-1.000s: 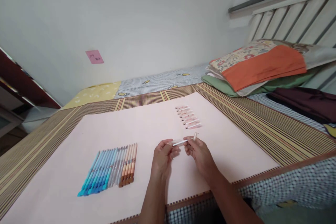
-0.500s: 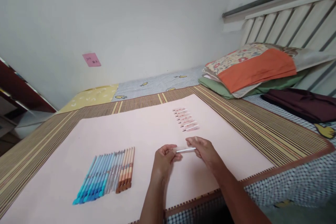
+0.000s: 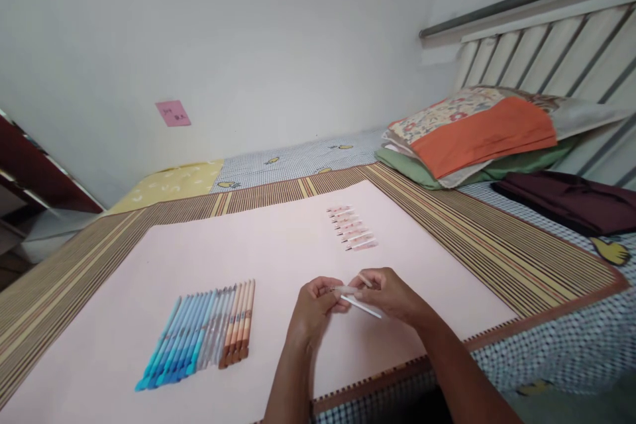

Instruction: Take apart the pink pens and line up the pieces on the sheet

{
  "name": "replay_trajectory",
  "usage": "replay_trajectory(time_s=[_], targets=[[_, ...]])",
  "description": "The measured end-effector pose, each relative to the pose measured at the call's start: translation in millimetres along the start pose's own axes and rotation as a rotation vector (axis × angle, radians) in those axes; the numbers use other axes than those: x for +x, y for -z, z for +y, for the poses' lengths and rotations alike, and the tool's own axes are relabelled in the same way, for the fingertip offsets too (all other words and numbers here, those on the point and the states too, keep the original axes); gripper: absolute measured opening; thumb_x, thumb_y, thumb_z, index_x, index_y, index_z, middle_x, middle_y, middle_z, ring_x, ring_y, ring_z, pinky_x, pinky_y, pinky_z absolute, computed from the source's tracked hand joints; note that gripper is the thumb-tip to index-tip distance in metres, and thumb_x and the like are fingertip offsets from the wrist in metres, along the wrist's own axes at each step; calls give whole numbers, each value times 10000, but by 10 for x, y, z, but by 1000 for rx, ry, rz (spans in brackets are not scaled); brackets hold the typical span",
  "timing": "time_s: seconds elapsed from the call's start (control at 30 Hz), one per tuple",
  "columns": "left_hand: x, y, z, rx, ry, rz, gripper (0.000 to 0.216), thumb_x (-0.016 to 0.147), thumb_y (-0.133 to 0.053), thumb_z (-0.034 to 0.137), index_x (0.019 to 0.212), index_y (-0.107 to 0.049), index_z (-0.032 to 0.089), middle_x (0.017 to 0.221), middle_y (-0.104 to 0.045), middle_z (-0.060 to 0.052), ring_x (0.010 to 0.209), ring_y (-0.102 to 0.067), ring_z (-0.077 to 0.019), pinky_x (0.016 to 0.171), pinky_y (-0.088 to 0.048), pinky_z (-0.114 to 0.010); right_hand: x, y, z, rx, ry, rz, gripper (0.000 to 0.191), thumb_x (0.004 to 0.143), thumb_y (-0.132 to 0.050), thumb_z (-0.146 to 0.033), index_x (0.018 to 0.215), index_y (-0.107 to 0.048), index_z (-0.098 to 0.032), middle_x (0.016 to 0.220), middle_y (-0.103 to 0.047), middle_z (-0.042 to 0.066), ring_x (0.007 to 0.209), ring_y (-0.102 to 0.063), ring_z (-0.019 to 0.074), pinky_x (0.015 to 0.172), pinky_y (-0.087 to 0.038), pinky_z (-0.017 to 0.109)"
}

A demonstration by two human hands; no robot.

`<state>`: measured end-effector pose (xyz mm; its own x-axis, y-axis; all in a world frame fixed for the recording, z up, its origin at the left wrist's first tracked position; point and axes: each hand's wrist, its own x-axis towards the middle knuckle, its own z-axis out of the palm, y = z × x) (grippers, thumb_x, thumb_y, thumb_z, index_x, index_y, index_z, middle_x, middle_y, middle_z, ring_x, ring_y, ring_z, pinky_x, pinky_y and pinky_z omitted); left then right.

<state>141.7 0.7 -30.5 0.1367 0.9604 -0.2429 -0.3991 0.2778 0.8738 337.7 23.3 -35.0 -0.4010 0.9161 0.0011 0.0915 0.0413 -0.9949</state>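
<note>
My left hand (image 3: 315,305) is closed, its fingers pinching a thin white stick (image 3: 366,308) that looks like a pen refill and slants down to the right. Just above the stick, a short translucent tube (image 3: 346,289), like a pen barrel, spans the gap between both hands. My right hand (image 3: 385,291) is closed around the right end of that tube; its fingertips partly hide it. Beyond the hands lies a short column of small pinkish pen parts (image 3: 352,228) with dark tips, laid side by side on the pale pink sheet (image 3: 283,245).
On the left, several blue pens (image 3: 181,331), clear pen tubes (image 3: 217,328) and brown-and-peach pens (image 3: 241,324) lie in a row. A striped mat (image 3: 437,232) is under the sheet. Folded cushions (image 3: 477,132) and dark cloth (image 3: 561,199) sit at right, near a radiator (image 3: 541,46).
The white stick has tilted, its right end now lower and free of my right hand. My right hand has shifted closer to the left one and grips the translucent tube.
</note>
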Motion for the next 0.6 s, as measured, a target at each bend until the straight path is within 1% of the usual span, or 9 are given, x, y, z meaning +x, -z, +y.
replay_trajectory(time_s=[0.03,0.1,0.17,0.23,0.3,0.43,0.53,0.6], targets=[[0,7,11,-15,-9,14,494,503,-960,305,863,-707,79,658,-722,-65,557,-668,-139,585,-547,-244,18,16,-13,-23,17,47,265,734,-758,-404,832,-773,-158,690,-676,3,643,-536,144,602,-364,250],[2,35,39,-42,-29,59,521,507,-960,277,915,-695,90,682,-730,-63,570,-682,-151,585,-557,-253,86,74,-13,-78,32,184,190,716,-731,-345,776,-752,-166,675,-650,-5,647,-520,149,601,-363,255],[10,75,70,-64,-44,104,502,532,-952,247,931,-691,92,715,-743,-77,593,-696,-158,600,-569,-257,188,158,21,-151,50,322,117,678,-703,-292,673,-692,-175,681,-636,-5,654,-512,153,599,-363,260],[22,118,95,-88,-48,142,441,558,-940,210,906,-696,89,751,-753,-91,605,-702,-152,617,-580,-252,301,253,74,-223,82,388,111,651,-669,-259,594,-604,-190,703,-635,1,685,-533,165,621,-379,266],[35,154,107,-114,-52,171,386,574,-928,175,876,-702,90,765,-754,-89,603,-699,-144,625,-588,-251,402,343,134,-305,105,397,108,649,-644,-247,593,-562,-203,723,-642,7,738,-566,185,662,-403,276],[51,191,96,-135,-57,158,341,609,-914,164,874,-710,94,796,-760,-94,628,-709,-149,651,-606,-265,510,491,235,-556,108,404,32,692,-619,-241,711,-620,-216,767,-643,21,783,-578,203,698,-415,291],[54,195,82,-130,-53,145,339,620,-914,174,882,-714,96,798,-761,-90,635,-711,-146,655,-608,-258,523,566,287,-723,142,425,42,736,-577,-235,726,-615,-221,809,-599,22,778,-559,191,710,-407,294],[54,195,77,-126,-51,147,339,619,-917,179,879,-716,97,783,-758,-84,629,-708,-140,650,-607,-249,517,591,308,-786,164,418,87,779,-546,-241,711,-598,-222,805,-561,19,762,-546,184,702,-399,293]])
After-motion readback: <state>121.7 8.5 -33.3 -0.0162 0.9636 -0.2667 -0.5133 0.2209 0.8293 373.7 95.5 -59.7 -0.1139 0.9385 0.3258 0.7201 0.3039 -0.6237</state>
